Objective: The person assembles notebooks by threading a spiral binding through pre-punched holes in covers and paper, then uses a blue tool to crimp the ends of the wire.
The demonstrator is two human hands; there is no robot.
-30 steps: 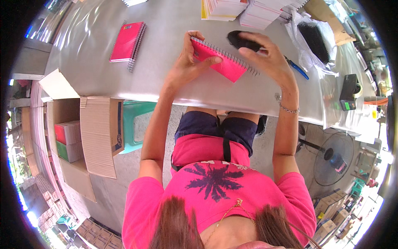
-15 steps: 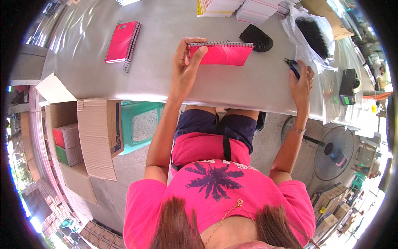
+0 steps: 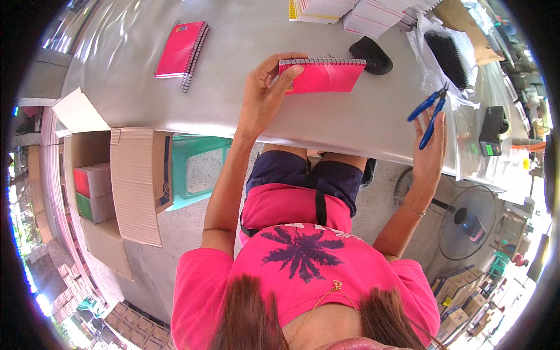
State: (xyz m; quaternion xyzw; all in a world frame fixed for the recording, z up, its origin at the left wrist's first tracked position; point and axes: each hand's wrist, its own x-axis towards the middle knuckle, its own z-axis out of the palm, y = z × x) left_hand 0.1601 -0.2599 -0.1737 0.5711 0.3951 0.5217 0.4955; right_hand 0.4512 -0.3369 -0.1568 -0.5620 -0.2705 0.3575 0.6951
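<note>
My left hand [image 3: 265,87] grips a pink spiral notebook [image 3: 329,77] by its left end, thumb on the cover, with the wire-bound edge facing up. At the right, my right hand [image 3: 430,125] holds blue-handled cutting pliers [image 3: 427,116], their handles spread and jaws pointing away from me. Another pink spiral notebook [image 3: 182,49] lies on the table at the left, a length of wire coil sticking out past its near end. Just beyond the held notebook rests a black curved object [image 3: 371,55] whose kind I cannot make out.
Stacks of white-paged booklets [image 3: 373,16] stand at the far edge of the grey table [image 3: 233,32]. A bundle of black wire coils [image 3: 446,58] lies on white wrapping at the right, near a tape dispenser [image 3: 493,131]. Below left is an open carton [image 3: 137,186] beside a green stool [image 3: 178,169].
My right hand has lifted the pliers off the table and turned them, and their handles now stand apart. The held notebook has shifted slightly right in the picture.
</note>
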